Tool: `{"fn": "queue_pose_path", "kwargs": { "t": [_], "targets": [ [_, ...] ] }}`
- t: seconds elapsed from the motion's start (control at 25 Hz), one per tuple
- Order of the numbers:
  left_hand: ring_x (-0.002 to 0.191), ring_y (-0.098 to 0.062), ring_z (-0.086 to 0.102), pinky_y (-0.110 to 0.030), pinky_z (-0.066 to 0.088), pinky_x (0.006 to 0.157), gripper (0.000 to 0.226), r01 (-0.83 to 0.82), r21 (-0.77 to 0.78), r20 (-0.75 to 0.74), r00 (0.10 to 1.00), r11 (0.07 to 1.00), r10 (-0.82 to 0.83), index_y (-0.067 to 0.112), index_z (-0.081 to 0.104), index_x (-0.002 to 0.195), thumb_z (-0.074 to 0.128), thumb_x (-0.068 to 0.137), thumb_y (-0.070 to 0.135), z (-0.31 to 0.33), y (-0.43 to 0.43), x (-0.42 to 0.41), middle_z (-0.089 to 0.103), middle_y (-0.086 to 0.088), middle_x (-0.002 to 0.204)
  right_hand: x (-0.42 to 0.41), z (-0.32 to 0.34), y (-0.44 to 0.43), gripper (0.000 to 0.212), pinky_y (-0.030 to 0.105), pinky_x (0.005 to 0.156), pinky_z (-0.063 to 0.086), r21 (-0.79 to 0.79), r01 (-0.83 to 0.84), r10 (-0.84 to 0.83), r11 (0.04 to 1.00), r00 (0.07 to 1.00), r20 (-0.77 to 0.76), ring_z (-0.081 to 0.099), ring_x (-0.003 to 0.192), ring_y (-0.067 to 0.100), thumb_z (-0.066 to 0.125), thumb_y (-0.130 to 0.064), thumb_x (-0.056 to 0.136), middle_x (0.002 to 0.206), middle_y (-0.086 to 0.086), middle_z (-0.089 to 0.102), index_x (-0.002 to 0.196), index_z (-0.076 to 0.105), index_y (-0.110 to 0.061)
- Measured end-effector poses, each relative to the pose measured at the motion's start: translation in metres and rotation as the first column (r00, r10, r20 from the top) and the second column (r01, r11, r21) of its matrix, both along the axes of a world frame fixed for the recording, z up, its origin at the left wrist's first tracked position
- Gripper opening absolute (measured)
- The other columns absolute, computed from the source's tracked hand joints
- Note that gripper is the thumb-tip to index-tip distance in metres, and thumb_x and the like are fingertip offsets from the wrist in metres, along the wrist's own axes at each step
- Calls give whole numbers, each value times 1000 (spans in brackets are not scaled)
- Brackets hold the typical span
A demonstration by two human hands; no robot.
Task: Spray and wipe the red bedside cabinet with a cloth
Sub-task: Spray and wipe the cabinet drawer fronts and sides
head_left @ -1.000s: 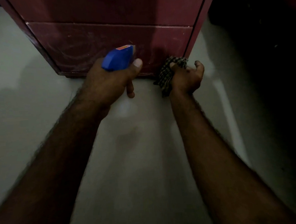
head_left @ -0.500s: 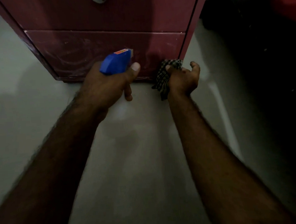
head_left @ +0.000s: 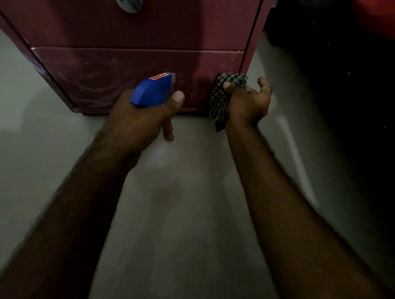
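The red bedside cabinet [head_left: 126, 68] stands on the floor ahead, its bottom drawer front smeared with wipe marks. My left hand [head_left: 141, 122] grips a spray bottle by its blue head [head_left: 151, 89], nozzle aimed at the lower drawer front; the bottle's body is hidden under the hand. My right hand [head_left: 247, 102] holds a bunched checked cloth [head_left: 221, 99] against the drawer's lower right corner, close to the floor.
A round metal knob [head_left: 128, 1] sits on the upper drawer. Pale floor [head_left: 173, 220] spreads in front of and to the left of the cabinet. A dark gap and something red [head_left: 377, 6] lie to the right of the cabinet.
The view has tilted up a little, so the knob shows. Both hands keep their grips and stay at the bottom drawer; the cloth hand sits slightly lower against the corner.
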State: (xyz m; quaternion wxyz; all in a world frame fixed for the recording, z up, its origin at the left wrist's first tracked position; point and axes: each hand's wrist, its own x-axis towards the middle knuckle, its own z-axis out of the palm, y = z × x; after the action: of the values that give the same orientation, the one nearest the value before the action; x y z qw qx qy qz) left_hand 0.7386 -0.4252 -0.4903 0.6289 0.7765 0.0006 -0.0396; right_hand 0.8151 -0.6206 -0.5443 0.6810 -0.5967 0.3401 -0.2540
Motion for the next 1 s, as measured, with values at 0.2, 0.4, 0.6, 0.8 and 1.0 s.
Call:
{"fn": "queue_pose_path", "kwargs": {
  "t": [0.2,0.4,0.6,0.8,1.0],
  "targets": [
    [72,-26,72,-31,48,85,17,-1,24,-4,1000,1000,1,44,62,104,70,90,48,6,0,-2,69,-12,69,11,21,-1,87,27,69,61,-23,18,-15,1000,992,122,69,80,6,94,-12,64,87,-11,70,140,52,-19],
    [70,-25,70,-43,53,97,17,5,37,7,1000,999,-5,42,63,105,71,91,46,11,-2,-5,72,-24,89,3,17,-1,84,38,80,63,-45,17,-12,999,993,116,71,94,17,93,-14,68,104,3,72,141,51,-18],
    [71,-15,72,-46,50,100,23,1,44,7,1000,999,-2,45,62,108,71,88,51,11,0,-5,70,-21,78,10,33,0,90,22,70,56,-61,26,-16,998,987,159,68,86,8,95,-12,64,94,-8,68,142,50,-18],
    [70,-14,72,-46,47,105,30,-1,20,-5,1000,1000,1,50,60,118,70,90,48,11,0,-5,68,-10,68,12,42,-4,87,20,73,58,-59,65,-50,996,972,231,69,90,14,93,-10,67,90,-9,65,143,50,-13],
    [72,-14,73,-39,44,102,41,-10,23,-5,1000,1000,11,43,59,128,70,89,50,12,5,-4,66,-5,62,15,39,11,76,2,57,44,-101,59,-33,993,969,247,63,82,3,92,-15,71,92,-13,61,137,54,-12]
  ]
}}
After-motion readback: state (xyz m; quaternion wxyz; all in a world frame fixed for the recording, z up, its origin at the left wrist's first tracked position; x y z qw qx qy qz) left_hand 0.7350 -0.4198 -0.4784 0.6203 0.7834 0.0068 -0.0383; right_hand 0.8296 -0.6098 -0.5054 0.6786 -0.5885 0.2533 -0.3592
